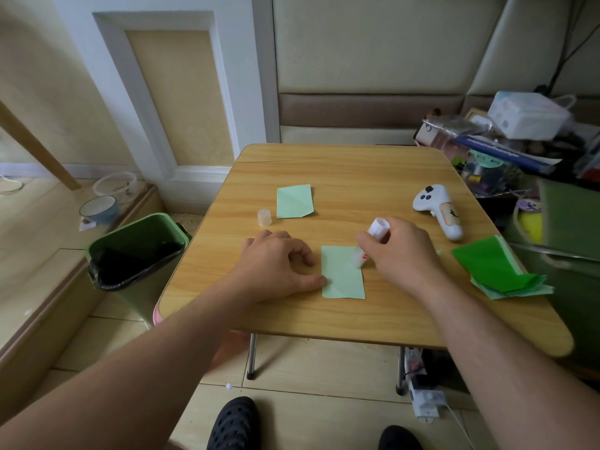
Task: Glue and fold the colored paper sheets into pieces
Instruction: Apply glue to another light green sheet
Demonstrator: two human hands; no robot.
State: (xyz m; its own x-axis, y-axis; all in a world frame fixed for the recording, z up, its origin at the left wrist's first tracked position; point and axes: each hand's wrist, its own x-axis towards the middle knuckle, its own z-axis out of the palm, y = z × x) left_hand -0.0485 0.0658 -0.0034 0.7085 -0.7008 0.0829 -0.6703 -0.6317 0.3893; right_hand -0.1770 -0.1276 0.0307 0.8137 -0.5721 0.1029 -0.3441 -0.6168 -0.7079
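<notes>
Green bin (136, 235), black-lined; right hand (402, 251) holds glue stick (373, 238).

Wooden folding table (341, 170) carries: two pale green folded sheets (293, 201) (341, 280), glue cap (264, 217), white controller (438, 211), green paper stack (500, 271).

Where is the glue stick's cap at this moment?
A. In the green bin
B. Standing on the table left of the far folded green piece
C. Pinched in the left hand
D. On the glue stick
B: the cap stands alone on the table just left of the far folded piece, while the right hand holds the uncapped glue stick on the near sheet.
</notes>
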